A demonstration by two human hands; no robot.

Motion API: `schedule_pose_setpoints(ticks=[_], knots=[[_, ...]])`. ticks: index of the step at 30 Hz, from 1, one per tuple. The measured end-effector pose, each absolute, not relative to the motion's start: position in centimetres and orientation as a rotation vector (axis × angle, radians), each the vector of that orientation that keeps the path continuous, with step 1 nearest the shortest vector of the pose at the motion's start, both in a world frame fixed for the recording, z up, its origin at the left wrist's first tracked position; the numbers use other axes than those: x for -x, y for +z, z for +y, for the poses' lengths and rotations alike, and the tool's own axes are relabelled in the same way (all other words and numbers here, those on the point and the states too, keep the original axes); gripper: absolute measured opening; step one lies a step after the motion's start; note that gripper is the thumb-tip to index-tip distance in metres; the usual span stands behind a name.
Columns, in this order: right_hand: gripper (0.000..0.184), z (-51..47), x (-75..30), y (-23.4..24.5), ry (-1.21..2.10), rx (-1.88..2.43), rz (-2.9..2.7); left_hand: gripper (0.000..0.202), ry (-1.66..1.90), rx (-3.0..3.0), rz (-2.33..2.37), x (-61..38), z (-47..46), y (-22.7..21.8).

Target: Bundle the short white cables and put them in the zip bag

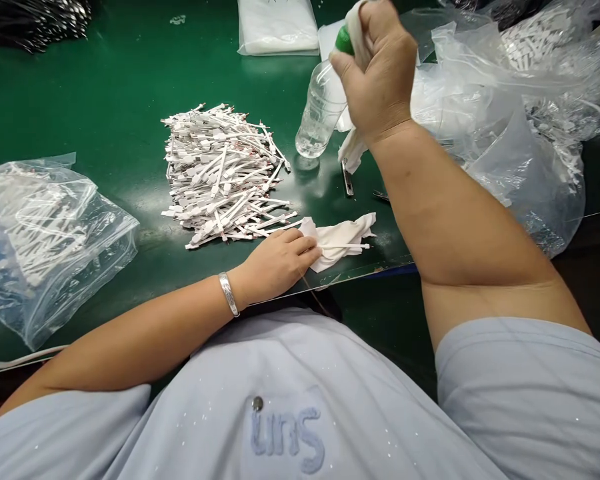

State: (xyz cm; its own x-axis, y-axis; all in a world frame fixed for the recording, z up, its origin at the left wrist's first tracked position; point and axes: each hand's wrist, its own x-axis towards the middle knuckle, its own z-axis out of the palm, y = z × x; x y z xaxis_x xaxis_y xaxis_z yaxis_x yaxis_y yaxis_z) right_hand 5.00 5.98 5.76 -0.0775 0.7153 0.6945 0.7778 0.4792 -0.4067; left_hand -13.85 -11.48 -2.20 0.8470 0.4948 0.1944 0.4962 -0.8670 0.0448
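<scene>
While the left hand (280, 263) is resting near the centre of the frame, at the near edge of the green worktop (120, 87), its thumb and fingers are coming together in a pinch on a thin white cable (347, 247) and the crumpled white cloth (340, 232) beneath it. The cable is jutting out to the right of those fingertips, its plug end lying over the cloth and its other end disappearing under the hand. It is looking very light and bendy, with a stiffer plug at the tip; the plain stretch beside the plug is offering the safest hold, since the joints are seeming the likeliest part to suffer from a tug.

In the upper right of centre, the right hand (380, 67) is gripping a second white cloth (361, 40) and the neck of a clear plastic bottle (321, 110), its fingers wrapped just beside the green cap (345, 41). The bottle is leaning, its body hanging below and left of the thumb; whether its base is touching the worktop, I cannot tell. It is appearing light, thin-walled and rather slippery, so its neck is giving a firmer hold than its squeezable sides. A pile of white cables (225, 177) is lying beyond the left fingers.
</scene>
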Motion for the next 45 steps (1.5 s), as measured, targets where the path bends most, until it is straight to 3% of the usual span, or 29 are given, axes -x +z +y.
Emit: schedule_pose_setpoints(ticks=[3, 7, 9, 12, 15, 21, 37, 45], knots=[[0.029, 5.9, -4.2, 5.6, -0.022, 1.303, -1.862, 0.030, -0.321, 3.020, -0.813, 13.8, -11.5, -2.3], [0.004, 2.6, -4.6, 7.6, -0.049, 1.295, -1.939, 0.030, -0.333, 3.022, -0.811, 14.0, -11.5, -2.4], [0.020, -0.8, -5.5, 8.3, -0.195, 1.247, -2.034, 0.031, -0.342, 3.023, -0.799, 14.1, -11.5, -2.5], [0.021, -6.3, -7.2, 6.9, 0.073, 0.881, -2.481, 0.031, -0.358, 3.016, -0.789, 14.2, -11.6, -2.5], [0.033, -10.3, -8.5, 3.0, 0.168, 0.891, -2.733, 0.030, -0.351, 3.023, -0.809, 14.2, -11.6, -2.4], [0.031, -12.1, -9.6, -1.9, -0.085, 0.949, -2.732, 0.029, -0.358, 3.068, -0.841, 14.1, -11.6, -2.2], [0.028, -12.4, -9.4, -1.6, -0.372, 0.802, -2.800, 0.025, -0.470, 3.101, -0.859, 13.9, -11.7, -2.0], [0.028, -12.9, -8.4, -2.9, -0.173, 1.018, -2.641, 0.024, -0.497, 3.081, -0.860, 13.8, -11.7, -2.1]])
